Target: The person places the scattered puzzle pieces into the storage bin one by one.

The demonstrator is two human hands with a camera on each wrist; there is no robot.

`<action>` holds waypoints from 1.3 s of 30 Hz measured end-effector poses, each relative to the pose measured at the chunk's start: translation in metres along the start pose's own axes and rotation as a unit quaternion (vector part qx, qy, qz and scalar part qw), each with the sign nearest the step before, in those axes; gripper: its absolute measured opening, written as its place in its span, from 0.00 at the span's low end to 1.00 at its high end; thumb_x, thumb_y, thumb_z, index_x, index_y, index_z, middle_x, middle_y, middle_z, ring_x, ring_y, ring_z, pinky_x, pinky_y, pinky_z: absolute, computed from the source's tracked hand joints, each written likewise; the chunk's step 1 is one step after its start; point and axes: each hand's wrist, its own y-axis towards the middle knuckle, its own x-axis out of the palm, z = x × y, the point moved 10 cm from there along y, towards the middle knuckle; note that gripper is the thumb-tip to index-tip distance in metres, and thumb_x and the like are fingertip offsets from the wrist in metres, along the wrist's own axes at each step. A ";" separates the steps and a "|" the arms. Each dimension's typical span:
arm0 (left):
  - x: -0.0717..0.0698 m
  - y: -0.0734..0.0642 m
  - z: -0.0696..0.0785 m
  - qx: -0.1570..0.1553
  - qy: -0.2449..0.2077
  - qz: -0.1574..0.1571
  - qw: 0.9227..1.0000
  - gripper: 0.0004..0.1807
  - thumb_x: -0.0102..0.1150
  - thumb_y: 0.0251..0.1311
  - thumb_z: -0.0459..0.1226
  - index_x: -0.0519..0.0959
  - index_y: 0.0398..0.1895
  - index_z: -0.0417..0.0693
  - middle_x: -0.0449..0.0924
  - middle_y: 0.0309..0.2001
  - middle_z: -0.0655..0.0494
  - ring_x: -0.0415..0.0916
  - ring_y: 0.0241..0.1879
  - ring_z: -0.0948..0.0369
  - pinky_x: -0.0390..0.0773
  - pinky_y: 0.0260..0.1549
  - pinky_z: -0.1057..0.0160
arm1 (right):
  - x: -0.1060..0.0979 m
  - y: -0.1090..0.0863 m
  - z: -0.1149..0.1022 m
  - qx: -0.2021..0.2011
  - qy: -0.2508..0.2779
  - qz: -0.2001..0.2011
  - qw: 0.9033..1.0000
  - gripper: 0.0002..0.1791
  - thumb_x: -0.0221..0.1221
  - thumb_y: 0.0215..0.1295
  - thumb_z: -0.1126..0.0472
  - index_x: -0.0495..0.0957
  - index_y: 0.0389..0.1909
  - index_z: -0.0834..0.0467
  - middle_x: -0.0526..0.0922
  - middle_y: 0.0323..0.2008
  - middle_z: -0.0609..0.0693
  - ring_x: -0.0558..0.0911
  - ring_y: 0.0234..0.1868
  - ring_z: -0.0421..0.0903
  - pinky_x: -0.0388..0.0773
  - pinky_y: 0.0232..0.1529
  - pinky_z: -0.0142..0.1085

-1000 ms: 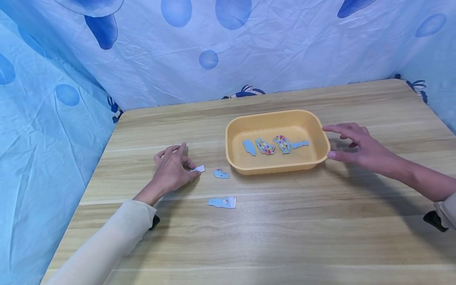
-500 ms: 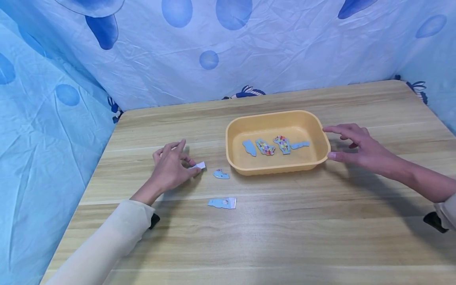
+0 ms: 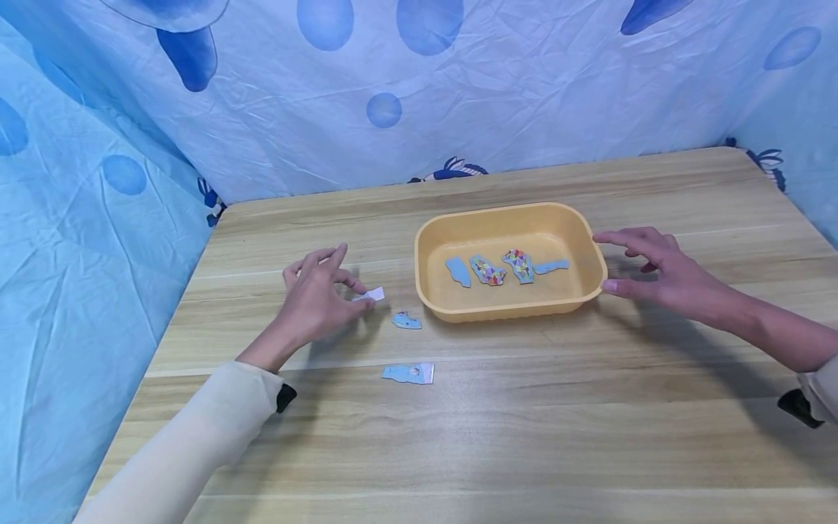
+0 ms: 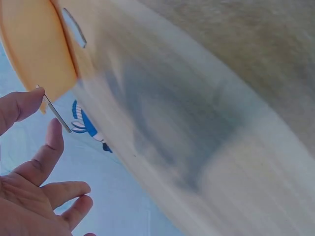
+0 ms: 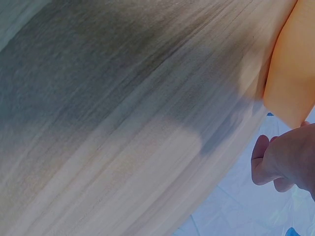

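My left hand (image 3: 316, 302) pinches a flat puzzle piece (image 3: 373, 294) between thumb and fingertip, above the table left of the tray. The left wrist view catches that thin piece (image 4: 56, 112) edge-on, apart from the tabletop. My right hand (image 3: 661, 269) touches the right end of the yellow-orange tray (image 3: 511, 314) with thumb and index fingertip spread. Inside the tray lie several puzzle pieces: a plain blue one (image 3: 458, 271), two with a multicoloured pattern (image 3: 487, 271), and a narrow blue one (image 3: 551, 267).
A small blue piece (image 3: 406, 320) lies on the wooden table (image 3: 524, 437) by the tray's front left corner. Nearer me is a longer blue piece (image 3: 408, 373) with a pale end. A blue patterned cloth (image 3: 262, 109) hangs behind the table and along its sides.
My left hand has risen slightly from the table and shifted toward the tray, carrying the pinched puzzle piece. The right hand and the tray stay put.
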 end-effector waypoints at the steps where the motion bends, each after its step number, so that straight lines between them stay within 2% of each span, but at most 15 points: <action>1: -0.001 0.000 0.002 0.003 -0.001 0.001 1.000 0.09 0.73 0.46 0.45 0.85 0.26 0.51 0.57 0.72 0.44 0.49 0.71 0.49 0.38 0.61 0.41 | 0.000 0.000 0.000 0.000 -0.001 0.000 1.000 0.36 0.65 0.62 0.56 0.62 0.70 0.41 0.59 0.64 0.47 0.57 0.55 0.45 0.59 0.46 0.40; 17: -0.013 0.010 0.036 0.043 -0.009 0.008 0.999 0.09 0.73 0.47 0.45 0.84 0.26 0.52 0.58 0.72 0.46 0.49 0.71 0.52 0.38 0.63 0.44 | 0.001 0.002 0.000 0.006 0.000 -0.006 1.000 0.37 0.64 0.62 0.55 0.62 0.71 0.42 0.58 0.66 0.52 0.57 0.58 0.52 0.59 0.46 0.43; 22: -0.014 0.012 0.048 0.045 -0.010 0.003 0.999 0.10 0.73 0.47 0.47 0.84 0.26 0.53 0.57 0.72 0.47 0.47 0.72 0.53 0.37 0.63 0.45 | 0.001 0.002 0.000 0.007 0.000 -0.006 1.000 0.37 0.65 0.62 0.55 0.62 0.71 0.42 0.58 0.66 0.53 0.57 0.57 0.51 0.60 0.46 0.45; 29: -0.014 0.017 0.066 0.058 -0.005 -0.001 0.998 0.10 0.73 0.47 0.47 0.84 0.25 0.55 0.57 0.72 0.48 0.48 0.72 0.54 0.38 0.63 0.46 | 0.000 0.001 0.000 0.010 -0.004 -0.006 1.000 0.37 0.64 0.62 0.55 0.61 0.71 0.42 0.57 0.66 0.54 0.57 0.58 0.54 0.60 0.46 0.45; 39: -0.014 0.025 0.086 0.077 0.004 0.000 0.997 0.11 0.74 0.46 0.48 0.83 0.22 0.55 0.56 0.73 0.50 0.48 0.72 0.56 0.38 0.64 0.47 | 0.000 0.000 0.000 0.009 -0.003 -0.004 1.000 0.37 0.64 0.62 0.55 0.61 0.71 0.42 0.58 0.66 0.52 0.57 0.57 0.50 0.60 0.46 0.43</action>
